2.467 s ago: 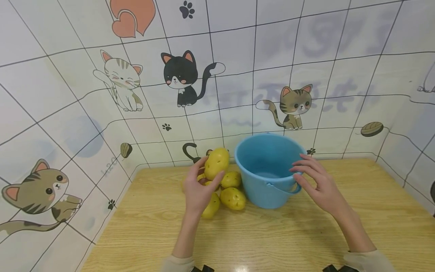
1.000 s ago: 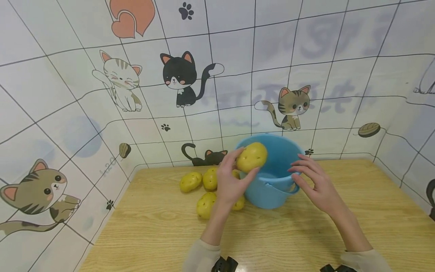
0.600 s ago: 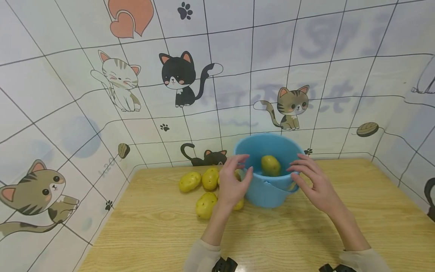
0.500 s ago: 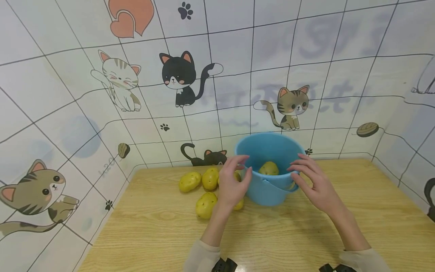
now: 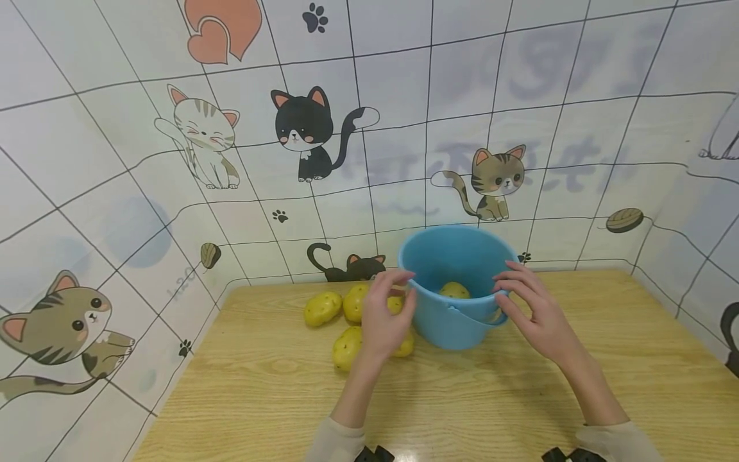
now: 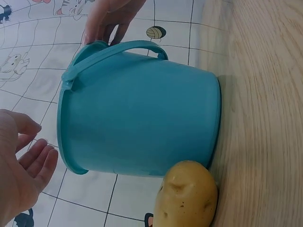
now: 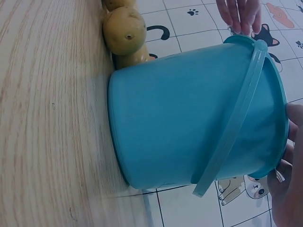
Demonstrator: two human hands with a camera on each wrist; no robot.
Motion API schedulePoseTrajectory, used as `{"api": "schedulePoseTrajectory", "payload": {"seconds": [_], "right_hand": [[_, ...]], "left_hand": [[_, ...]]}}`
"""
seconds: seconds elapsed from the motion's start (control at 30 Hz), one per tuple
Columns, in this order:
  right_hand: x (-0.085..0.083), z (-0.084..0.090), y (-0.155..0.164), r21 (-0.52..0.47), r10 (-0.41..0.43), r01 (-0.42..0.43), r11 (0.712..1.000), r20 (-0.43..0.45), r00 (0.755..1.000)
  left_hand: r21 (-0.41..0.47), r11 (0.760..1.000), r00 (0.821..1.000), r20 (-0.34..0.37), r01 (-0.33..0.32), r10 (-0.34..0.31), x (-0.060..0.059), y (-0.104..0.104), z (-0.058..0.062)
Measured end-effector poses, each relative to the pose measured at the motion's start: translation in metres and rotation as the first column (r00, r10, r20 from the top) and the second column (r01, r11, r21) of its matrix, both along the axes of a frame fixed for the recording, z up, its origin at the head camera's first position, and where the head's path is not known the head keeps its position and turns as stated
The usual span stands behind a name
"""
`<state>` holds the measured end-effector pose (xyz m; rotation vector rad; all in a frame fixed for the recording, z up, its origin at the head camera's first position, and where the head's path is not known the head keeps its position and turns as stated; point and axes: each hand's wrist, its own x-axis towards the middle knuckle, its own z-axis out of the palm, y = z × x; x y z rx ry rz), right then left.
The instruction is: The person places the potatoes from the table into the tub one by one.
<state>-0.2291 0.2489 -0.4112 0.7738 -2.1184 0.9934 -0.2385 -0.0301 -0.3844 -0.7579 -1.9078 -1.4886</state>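
A blue plastic bucket with a handle stands on the wooden table. One yellow potato lies inside it. My left hand hovers empty with relaxed fingers just left of the bucket's rim, above several loose potatoes. My right hand rests its straight fingers on the bucket's right rim. In the left wrist view the bucket fills the frame, with a potato touching its base and my left hand open beside it. The right wrist view shows the bucket and potatoes behind it.
A tiled wall with cat pictures closes the back and left of the table. Bare wood lies in front of the bucket and to its right.
My left hand carried a potato over the bucket and let it go; it fell inside. The hand then drew back to the left of the rim. My right hand stayed on the rim.
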Motion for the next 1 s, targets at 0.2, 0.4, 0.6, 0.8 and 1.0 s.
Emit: {"api": "schedulePoseTrajectory", "payload": {"seconds": [0.2,0.4,0.6,0.8,1.0], "right_hand": [[0.0,0.0,0.001,-0.006,0.015,-0.015,1.0,0.005,1.0],[0.0,-0.001,0.0,-0.018,0.018,-0.018,1.0,0.005,1.0],[0.0,-0.002,0.0,-0.024,0.02,-0.02,1.0,-0.001,1.0],[-0.001,-0.002,-0.001,-0.026,0.026,-0.027,0.999,-0.013,1.0],[-0.002,-0.002,-0.001,-0.029,0.025,-0.026,0.999,-0.006,1.0]], "left_hand": [[-0.046,0.999,0.999,0.032,-0.01,0.011,0.004,-0.01,-0.001],[-0.08,0.997,0.997,0.07,-0.022,0.028,0.006,-0.021,-0.006],[-0.089,0.996,0.998,0.059,-0.024,0.029,0.007,-0.031,-0.013],[-0.121,0.992,0.996,0.076,-0.034,0.044,0.009,-0.041,-0.017],[-0.15,0.989,0.994,0.112,-0.003,0.02,0.007,-0.051,-0.018]]}}
